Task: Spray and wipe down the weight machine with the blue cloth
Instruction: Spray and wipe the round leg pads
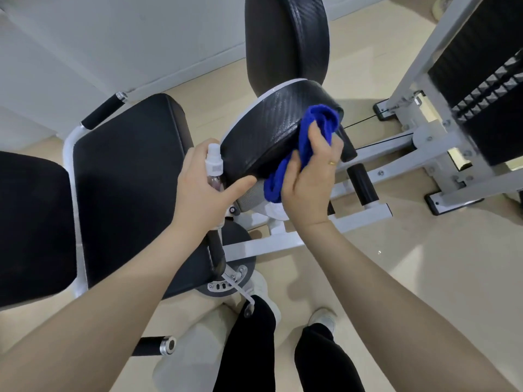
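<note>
- Left hand (202,190) grips the spray bottle (214,168), thumb braced on the pad (271,131).
- Right hand (310,182) has its fingers clamped on the blue cloth (305,142), pressing it to the pad's edge.
- Judged mid-wipe; seat (127,171), frame (396,154) and upper pad (285,38) likely remain.

Bright blue cloth (305,148), black carbon-weave pad (271,128), white frame (365,216), beige floor (424,278), white-capped clear spray bottle (214,165).
</note>
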Demonstrator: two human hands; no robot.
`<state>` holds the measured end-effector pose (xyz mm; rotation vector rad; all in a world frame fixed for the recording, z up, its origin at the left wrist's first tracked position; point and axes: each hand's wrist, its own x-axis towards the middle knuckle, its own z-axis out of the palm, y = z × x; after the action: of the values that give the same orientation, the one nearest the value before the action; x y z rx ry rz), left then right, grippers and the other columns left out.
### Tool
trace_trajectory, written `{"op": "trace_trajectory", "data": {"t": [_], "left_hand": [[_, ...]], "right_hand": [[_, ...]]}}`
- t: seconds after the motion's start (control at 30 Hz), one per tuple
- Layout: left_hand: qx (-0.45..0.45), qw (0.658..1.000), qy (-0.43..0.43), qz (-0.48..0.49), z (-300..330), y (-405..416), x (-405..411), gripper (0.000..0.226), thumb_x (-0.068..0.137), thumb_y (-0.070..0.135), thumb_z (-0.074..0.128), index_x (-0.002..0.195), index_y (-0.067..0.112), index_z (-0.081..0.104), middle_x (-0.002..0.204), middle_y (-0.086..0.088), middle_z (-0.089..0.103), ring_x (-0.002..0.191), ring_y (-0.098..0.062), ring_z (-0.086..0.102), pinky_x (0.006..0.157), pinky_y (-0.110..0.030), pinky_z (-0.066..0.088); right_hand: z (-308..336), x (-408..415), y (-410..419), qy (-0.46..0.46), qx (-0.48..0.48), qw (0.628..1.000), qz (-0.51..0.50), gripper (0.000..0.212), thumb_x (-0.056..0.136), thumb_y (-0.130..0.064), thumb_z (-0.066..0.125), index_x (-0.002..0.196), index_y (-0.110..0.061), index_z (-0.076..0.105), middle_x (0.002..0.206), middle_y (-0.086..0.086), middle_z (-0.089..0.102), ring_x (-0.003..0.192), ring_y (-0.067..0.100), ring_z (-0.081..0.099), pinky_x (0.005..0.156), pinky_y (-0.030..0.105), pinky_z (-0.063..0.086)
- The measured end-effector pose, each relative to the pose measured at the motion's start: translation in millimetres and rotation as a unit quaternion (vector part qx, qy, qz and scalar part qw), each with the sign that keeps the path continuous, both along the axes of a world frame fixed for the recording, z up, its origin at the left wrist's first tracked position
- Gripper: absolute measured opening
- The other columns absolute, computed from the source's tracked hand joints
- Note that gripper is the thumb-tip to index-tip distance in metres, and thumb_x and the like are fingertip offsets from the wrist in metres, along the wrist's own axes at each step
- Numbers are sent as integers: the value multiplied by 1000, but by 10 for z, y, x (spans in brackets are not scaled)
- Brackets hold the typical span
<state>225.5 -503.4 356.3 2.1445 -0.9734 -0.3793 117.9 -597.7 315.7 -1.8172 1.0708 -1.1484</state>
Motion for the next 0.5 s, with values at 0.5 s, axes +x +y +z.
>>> {"op": "trace_trajectory", "data": {"t": [0.5], "left_hand": [[-2, 992, 123, 10, 87, -162, 148, 18, 89, 37, 37, 87, 37, 55, 75, 2, 54, 65, -14, 51, 69, -40, 45]], "right_hand": [[-709, -216, -220, 321, -540, 737, 249, 21, 74, -5, 59, 87, -21, 59, 105, 6, 56, 81, 27, 49, 60, 33, 38]]}}
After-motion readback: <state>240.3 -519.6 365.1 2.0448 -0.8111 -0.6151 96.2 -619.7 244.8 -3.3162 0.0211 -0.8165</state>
